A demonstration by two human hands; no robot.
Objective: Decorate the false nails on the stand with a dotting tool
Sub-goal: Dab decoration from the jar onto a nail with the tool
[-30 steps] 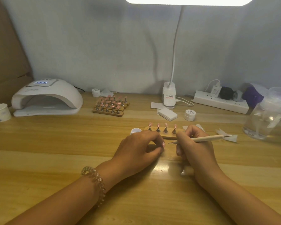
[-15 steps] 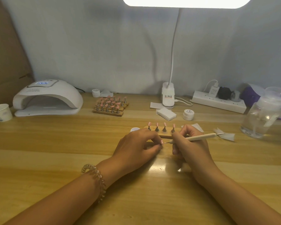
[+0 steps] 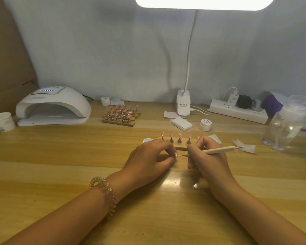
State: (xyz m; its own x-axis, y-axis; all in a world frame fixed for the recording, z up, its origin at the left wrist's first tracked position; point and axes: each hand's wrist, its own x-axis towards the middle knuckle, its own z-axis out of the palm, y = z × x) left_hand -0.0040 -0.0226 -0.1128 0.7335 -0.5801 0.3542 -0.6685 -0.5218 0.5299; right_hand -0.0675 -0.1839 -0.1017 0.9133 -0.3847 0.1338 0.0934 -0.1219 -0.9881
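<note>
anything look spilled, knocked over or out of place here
Nothing stands out. The four nails stand upright on the stand, the bottle and paper cup are upright, and no spill shows on the table.

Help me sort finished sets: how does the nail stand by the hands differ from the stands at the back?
The near stand is one strip showing four nails; the back stands are several strips packed together with many nails. The near stand's nails show pale dots; on the back stands none can be made out. Both have wooden bases and pink nails on metal holders.
</note>
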